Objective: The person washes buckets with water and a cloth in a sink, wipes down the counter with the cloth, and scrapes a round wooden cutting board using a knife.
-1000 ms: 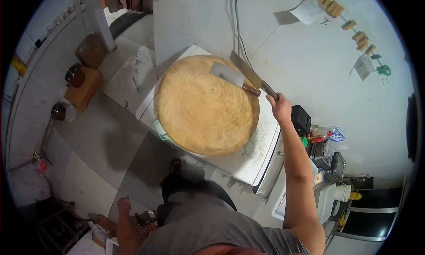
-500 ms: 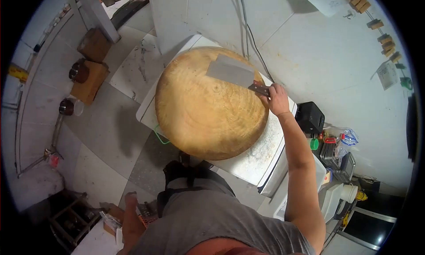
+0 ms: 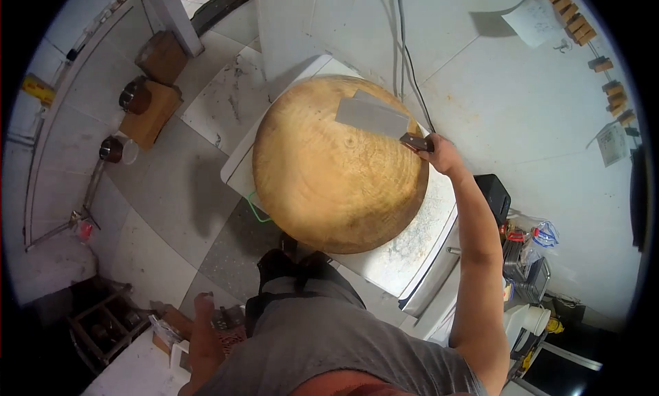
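My right hand (image 3: 444,153) is closed around the dark riveted handle of a cleaver (image 3: 371,115). The broad grey blade lies over the upper right part of a thick round wooden chopping block (image 3: 316,190), its handle end reaching the block's right edge. Whether the blade rests flat on the wood or hovers just above it, I cannot tell. Down at my left side hangs my left hand (image 3: 204,302), away from the block; its fingers are too small and turned away to make out.
The block sits on a white-topped stand (image 3: 412,248) against a tiled wall. To the right are a black box (image 3: 493,198) and stacked dark containers (image 3: 525,276). On the left floor, a pot (image 3: 135,97) stands on a cardboard box (image 3: 152,114). A dark rack (image 3: 110,327) is at lower left.
The view has shifted, so the block and stand appear farther right. My right hand still grips the cleaver, which keeps nearly the same place on the block. My left hand stays low.
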### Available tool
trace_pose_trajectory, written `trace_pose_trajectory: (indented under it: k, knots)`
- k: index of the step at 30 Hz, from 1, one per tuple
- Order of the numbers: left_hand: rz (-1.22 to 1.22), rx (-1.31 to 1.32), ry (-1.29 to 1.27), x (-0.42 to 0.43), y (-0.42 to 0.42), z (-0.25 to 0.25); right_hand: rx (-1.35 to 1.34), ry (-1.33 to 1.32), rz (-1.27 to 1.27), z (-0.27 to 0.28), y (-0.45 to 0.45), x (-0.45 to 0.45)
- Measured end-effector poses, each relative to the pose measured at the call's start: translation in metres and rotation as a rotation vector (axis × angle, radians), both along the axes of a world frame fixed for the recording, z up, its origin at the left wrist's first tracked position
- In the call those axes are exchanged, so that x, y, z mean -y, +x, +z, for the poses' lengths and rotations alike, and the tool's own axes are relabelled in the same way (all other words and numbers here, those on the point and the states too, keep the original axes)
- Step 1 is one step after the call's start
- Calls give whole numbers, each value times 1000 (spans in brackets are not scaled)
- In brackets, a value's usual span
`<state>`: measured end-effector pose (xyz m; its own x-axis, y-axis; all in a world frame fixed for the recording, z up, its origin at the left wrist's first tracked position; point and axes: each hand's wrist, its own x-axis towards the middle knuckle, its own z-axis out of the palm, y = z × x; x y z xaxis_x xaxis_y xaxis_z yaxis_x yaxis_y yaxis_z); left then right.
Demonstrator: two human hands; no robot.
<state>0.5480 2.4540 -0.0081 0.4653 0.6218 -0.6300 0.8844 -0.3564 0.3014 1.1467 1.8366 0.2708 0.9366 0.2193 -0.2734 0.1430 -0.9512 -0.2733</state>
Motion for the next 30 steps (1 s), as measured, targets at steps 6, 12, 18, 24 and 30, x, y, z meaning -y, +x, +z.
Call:
trace_pose_trajectory:
  k: [6,12,18,24,30]
  knots:
    - [-125,65,49,-5,-9,-12,145,-114,183,-6,-3,-5]
    - [-114,41,45,-14,-8,1,205,-151,218,-11,-13,-26]
    - [13,36,11,-13,-10,-5,191,127,106,13,-52,-61]
    - [-217,144,52,-7,11,-15,-278,756,-438,-10,-81,-112]
    - [32,101,-26,-13,26,-10,136,194,-227,-46,-67,-116]
